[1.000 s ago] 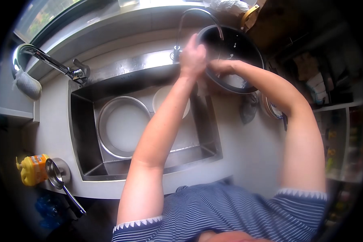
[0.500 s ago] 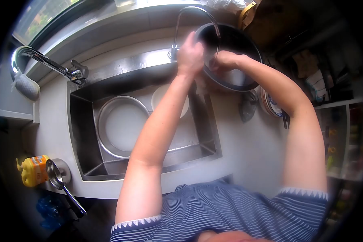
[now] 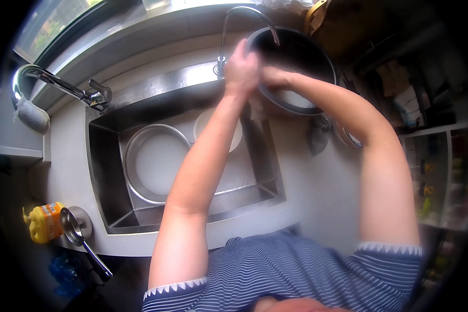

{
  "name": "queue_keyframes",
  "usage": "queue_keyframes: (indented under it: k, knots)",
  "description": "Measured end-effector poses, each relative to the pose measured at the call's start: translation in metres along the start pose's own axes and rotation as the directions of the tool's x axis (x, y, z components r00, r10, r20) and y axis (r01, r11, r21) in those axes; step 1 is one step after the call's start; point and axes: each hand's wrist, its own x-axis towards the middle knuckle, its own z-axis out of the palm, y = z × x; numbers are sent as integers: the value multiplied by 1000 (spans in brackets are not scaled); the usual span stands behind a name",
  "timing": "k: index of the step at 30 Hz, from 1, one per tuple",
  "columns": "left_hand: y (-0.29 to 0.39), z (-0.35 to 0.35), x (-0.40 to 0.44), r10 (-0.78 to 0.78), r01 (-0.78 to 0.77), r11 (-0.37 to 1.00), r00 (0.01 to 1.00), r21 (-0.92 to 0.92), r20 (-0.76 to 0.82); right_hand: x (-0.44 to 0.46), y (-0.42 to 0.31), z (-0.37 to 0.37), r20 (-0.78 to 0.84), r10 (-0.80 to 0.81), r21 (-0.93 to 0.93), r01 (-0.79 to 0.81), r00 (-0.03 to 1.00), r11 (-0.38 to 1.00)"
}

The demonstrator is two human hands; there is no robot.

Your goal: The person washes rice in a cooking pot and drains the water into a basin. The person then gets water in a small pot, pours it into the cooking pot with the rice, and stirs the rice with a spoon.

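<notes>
At the sink's right end stands a large dark round pot [image 3: 317,57] with whitish contents [image 3: 296,99] low inside. My left hand [image 3: 243,70] is closed on the pot's left rim, somewhat blurred, its thumb side uppermost. Reaching in over the near right side, my right hand [image 3: 276,79] is inside the pot near its left wall. Blur and the pot's shadow hide the right fingers. A slim gooseneck tap [image 3: 249,9] arches over the pot, its spout end above the opening.
The steel sink [image 3: 106,171] holds a round metal basin [image 3: 158,161] of cloudy liquid and a white bowl [image 3: 235,136]. A larger tap [image 3: 52,78] stands at left. Near the left edge are a yellow bottle [image 3: 44,223] and a metal ladle-like pan [image 3: 73,226]. A grey bag [image 3: 320,135] lies right.
My right hand has moved left inside the pot, closer to my left hand. The left hand stays at the rim. The whole view has shifted slightly.
</notes>
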Motion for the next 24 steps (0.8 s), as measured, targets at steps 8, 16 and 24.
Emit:
queue_keyframes:
  k: [8,16,24]
  knots:
    - [-2,1,-2,23,-22,998,999,54,-32,-52,-47,-60,49,285,-252,-264,957,931]
    - [2,-1,-1,-20,20,1000,1000,13,9,-48,-65,-43,425,357,190,-468,832,863]
    - [2,-2,-2,-23,23,1000,1000,-9,11,-26,-58,-31,196,108,-13,-108,975,994]
